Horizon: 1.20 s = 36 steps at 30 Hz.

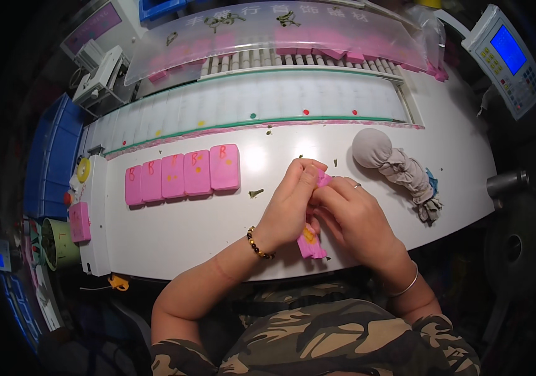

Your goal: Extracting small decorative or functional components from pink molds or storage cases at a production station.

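Over the near part of the white table, my left hand point(293, 203) and my right hand point(357, 216) are close together, fingers closed on a pink rubber mold point(310, 245). Its lower end, bent and marked yellow, hangs below my palms, and a bit of pink shows between my fingertips. My fingers cover the middle of it. To the left, several pink mold blocks point(173, 175) with red marks and yellow dots stand side by side in a row. Small dark green pieces point(256, 193) lie on the table around my hands.
A round cloth bundle point(372, 149) with a wrapped tail lies to the right. Behind is a glass-topped white strip point(249, 100), with rollers and a clear cover point(249, 31) beyond. A control panel point(507, 59) stands far right; a blue bin point(52, 163) and green bucket point(61, 245) are left.
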Motion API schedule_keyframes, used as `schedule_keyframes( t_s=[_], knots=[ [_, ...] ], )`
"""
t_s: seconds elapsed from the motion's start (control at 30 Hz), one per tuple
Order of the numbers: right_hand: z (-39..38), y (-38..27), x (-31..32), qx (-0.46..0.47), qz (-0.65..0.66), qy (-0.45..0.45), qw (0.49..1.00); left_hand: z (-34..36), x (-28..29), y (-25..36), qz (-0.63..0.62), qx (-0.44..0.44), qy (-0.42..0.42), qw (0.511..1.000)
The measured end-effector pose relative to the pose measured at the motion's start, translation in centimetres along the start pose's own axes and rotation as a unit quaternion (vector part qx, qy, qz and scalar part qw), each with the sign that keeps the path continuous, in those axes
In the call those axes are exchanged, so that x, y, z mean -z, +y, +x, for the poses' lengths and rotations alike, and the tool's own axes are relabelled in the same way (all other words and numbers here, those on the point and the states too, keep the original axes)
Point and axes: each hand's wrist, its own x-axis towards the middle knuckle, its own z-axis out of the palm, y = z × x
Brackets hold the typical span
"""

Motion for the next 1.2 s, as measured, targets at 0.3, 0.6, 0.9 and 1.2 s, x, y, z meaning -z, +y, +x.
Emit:
schedule_keyframes(
  t_s=[0.3, 0.6, 0.9, 1.2],
  knots=[
    [0.2, 0.8, 0.3, 0.028, 0.004, -0.048, 0.998, -0.2, -0.4, 0.4, 0.023, 0.025, -0.007, 0.999],
    [0.8, -0.3, 0.9, -0.005, 0.03, -0.102, 0.994, 0.3, 0.1, -0.7, 0.01, 0.016, -0.025, 1.0],
    [1.7, -1.3, 1.2, -0.001, 0.023, -0.134, 0.991, 1.4, 0.0, -2.3, -0.021, -0.04, 0.008, 0.999],
    [2.0, -1.8, 1.2, -0.051, 0.005, -0.17, 0.984, 2.8, -0.6, -3.6, 0.054, -0.09, 0.064, 0.992]
  ],
)
